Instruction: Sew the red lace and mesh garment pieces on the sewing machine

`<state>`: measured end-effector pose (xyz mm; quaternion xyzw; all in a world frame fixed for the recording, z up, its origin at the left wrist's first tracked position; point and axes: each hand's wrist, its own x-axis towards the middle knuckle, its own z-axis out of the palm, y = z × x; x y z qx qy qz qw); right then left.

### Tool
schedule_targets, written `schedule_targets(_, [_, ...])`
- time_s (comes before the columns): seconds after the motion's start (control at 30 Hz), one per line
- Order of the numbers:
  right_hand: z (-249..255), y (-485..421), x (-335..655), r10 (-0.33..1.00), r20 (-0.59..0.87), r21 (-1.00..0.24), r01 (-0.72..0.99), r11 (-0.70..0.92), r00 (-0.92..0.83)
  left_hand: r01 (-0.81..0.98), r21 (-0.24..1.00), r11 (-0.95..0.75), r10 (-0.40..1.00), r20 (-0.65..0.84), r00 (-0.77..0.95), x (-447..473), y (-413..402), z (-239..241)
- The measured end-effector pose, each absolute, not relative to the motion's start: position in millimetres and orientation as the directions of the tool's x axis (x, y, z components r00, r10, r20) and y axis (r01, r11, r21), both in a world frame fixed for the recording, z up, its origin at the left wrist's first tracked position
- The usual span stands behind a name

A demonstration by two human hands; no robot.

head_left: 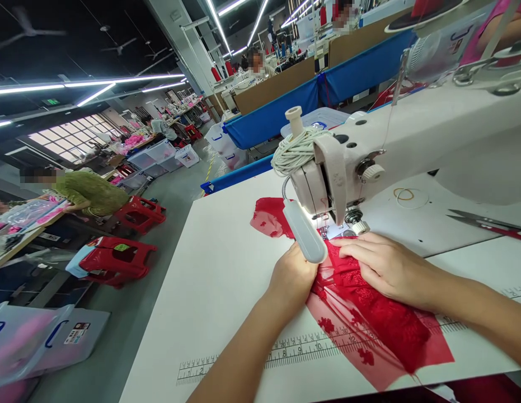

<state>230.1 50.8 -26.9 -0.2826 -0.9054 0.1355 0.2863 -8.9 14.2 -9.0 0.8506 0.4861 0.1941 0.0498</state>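
Note:
Sheer red lace fabric (369,313) runs from the needle area of a white sewing machine (428,117) down to the table's front edge. It is gathered in folds, with part lying flat beyond the lamp. My left hand (291,274) is closed at the fabric's left edge, its fingertips hidden behind a grey lamp (304,232). On the right side, my right hand (386,266) presses and grips the bunched fabric, fingers pointing toward the presser foot (324,230). The lamp lights the needle area.
Scissors (491,224) lie on the machine bed at right, near a loose elastic ring (403,194). A printed ruler (302,350) crosses the white table (193,291). Red stools (117,260), plastic bins (46,341) and a seated person (88,193) are at left.

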Motion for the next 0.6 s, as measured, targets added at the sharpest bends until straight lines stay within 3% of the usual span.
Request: schedule_targets(0.6, [-34.2, 54.1, 229.4, 0.583, 0.473, -0.377, 0.447, 0.812, -0.661, 0.823, 0.127, -0.554, 0.818, 0.267, 0.510, -5.4, 14.9, -6.4])
